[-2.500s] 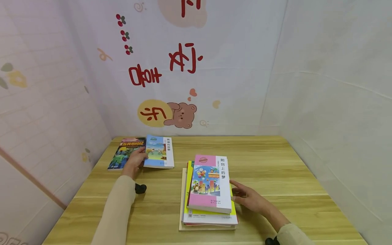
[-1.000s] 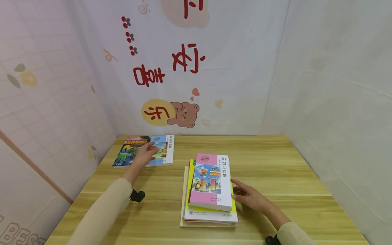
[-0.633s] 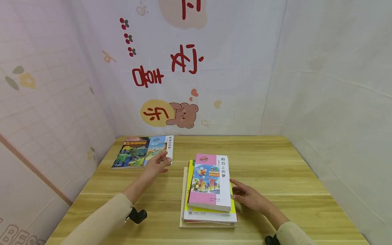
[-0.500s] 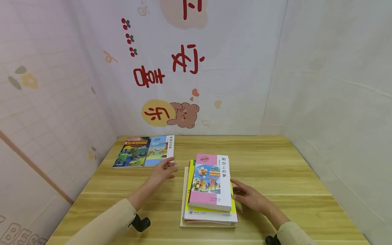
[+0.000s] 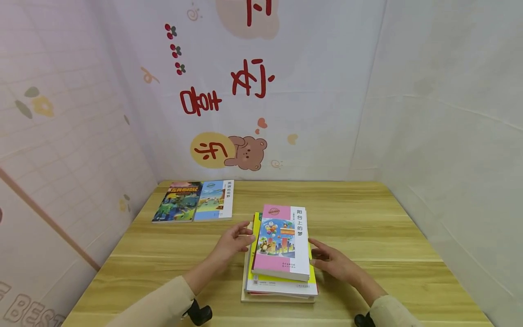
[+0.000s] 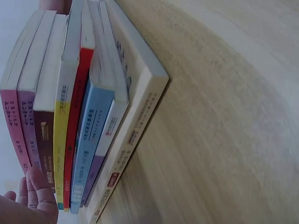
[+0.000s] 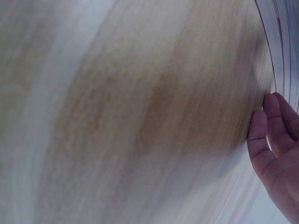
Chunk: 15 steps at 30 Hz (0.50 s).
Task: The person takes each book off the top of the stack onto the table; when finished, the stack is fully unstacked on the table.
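A stack of books lies on the table, a pink-and-white book (image 5: 279, 245) on top and a wide beige book (image 6: 140, 109) at the bottom. In the left wrist view the spines between include yellow, red and blue ones. My left hand (image 5: 230, 247) is at the stack's left side, fingers loosely bent near the upper spines and holding nothing; whether they touch is unclear. My right hand (image 5: 337, 265) stays at the right side, its fingertips (image 7: 271, 100) against or very near the page edges. Part of that hand lies outside the right wrist view.
At the table's far left corner, a dark green illustrated book (image 5: 178, 203) and a blue-and-white book (image 5: 214, 200) lie flat side by side. The wooden table (image 5: 347, 200) meets fabric-covered walls at the back and both sides.
My left hand has let go of the blue-and-white book, which now lies beside the green one, and has come back rightward to the stack. The right hand has barely moved.
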{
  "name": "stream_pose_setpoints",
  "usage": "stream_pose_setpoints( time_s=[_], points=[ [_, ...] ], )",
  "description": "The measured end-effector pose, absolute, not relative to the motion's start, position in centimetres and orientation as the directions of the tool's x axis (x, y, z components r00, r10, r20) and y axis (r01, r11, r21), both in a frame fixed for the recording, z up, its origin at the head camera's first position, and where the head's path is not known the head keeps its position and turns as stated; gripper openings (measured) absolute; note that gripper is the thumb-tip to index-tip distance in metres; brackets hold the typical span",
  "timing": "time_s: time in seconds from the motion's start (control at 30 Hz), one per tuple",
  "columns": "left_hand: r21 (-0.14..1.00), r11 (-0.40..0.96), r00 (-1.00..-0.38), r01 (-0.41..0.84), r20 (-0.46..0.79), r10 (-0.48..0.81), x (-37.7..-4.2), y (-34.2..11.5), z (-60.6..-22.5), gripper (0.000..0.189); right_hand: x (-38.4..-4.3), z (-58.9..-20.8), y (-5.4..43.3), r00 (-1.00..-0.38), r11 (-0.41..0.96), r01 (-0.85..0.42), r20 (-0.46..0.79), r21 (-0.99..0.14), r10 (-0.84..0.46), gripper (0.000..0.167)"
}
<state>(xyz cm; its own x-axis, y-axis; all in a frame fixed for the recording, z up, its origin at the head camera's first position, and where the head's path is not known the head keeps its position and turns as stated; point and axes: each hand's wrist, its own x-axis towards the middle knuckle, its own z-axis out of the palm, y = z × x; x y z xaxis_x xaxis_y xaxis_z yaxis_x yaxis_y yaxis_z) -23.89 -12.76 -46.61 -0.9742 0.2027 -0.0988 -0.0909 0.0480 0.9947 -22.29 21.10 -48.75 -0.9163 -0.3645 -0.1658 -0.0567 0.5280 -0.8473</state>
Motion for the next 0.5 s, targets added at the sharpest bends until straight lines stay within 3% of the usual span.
stream_pose_setpoints(
  time_s=[0.5],
  points=[
    [0.993, 0.085, -0.957, -0.085, -0.105, 0.269, -24.1, -11.1, -47.2, 0.075, -22.2, -48.7, 21.2, -0.919, 0.531, -0.072, -0.151, -0.844, -0.364, 0.066]
  ],
)
